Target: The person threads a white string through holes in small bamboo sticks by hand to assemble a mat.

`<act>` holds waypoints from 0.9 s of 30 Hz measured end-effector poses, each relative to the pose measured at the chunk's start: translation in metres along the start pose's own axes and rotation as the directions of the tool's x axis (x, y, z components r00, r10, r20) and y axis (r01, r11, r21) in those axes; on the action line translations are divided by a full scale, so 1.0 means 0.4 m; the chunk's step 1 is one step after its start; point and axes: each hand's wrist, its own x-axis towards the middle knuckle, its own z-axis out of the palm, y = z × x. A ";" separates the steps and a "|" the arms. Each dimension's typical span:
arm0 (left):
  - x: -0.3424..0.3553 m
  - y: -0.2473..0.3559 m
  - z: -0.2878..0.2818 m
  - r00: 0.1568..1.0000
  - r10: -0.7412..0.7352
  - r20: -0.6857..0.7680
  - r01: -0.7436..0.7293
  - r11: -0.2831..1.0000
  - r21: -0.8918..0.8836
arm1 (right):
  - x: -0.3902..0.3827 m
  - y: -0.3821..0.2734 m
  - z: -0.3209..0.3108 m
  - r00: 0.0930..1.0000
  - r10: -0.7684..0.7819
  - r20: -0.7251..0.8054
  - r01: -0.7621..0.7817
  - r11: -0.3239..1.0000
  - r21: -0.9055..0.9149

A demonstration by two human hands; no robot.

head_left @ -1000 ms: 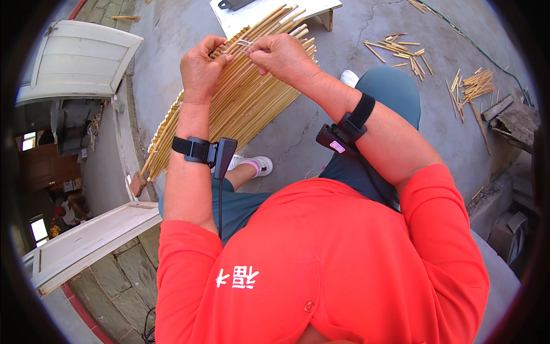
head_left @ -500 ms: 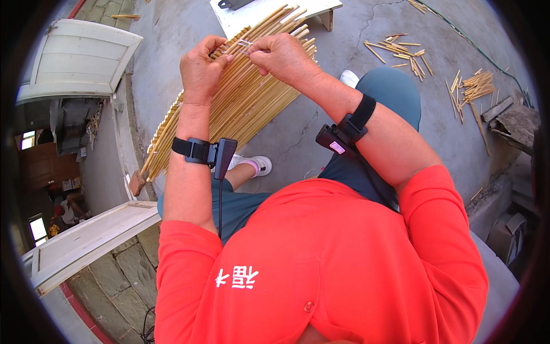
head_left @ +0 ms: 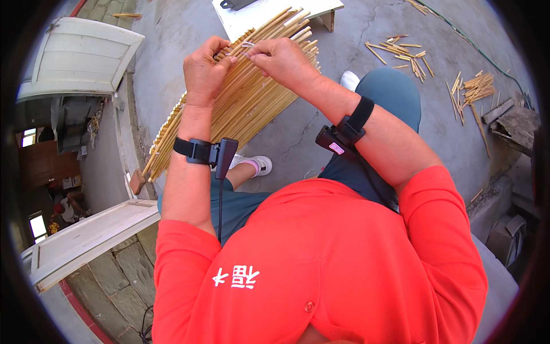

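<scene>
A mat of straight tan stalks (head_left: 247, 109), lined up side by side, slants in front of me. At its upper part my left hand (head_left: 206, 70) is closed, thumb and fingertips pinching thin white string. Just to the right, my right hand (head_left: 282, 59) also pinches the white string (head_left: 247, 45), which loops between the two hands over the stalks. The string's exact path under the fingertips is hidden. Along the left edge of the mat the stalk ends form a stepped row.
A low white table (head_left: 275, 12) with a dark object stands behind the mat. Loose stalk pieces (head_left: 401, 50) and another pile (head_left: 478, 86) lie on the concrete at right. White door panels (head_left: 80, 57) are at left, near a brick (head_left: 137, 182). A person (head_left: 70, 207) is visible through the doorway.
Both hands stay at the top of the mat with the string pinched. The right hand has shifted slightly; the view has moved a little.
</scene>
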 end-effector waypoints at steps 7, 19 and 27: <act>-0.063 0.049 0.001 0.998 0.054 -0.046 -0.054 0.999 0.006 | -0.052 -0.041 -0.043 0.898 0.369 0.239 -0.428 0.856 0.288; -0.223 0.168 0.013 0.977 0.208 -0.036 -0.210 0.976 -0.060 | -0.254 -0.112 -0.140 0.751 0.510 0.419 -0.633 0.737 0.237; -0.268 0.176 0.007 0.978 0.208 0.018 -0.198 0.953 -0.229 | -0.319 -0.113 -0.151 0.719 0.511 0.472 -0.665 0.705 0.249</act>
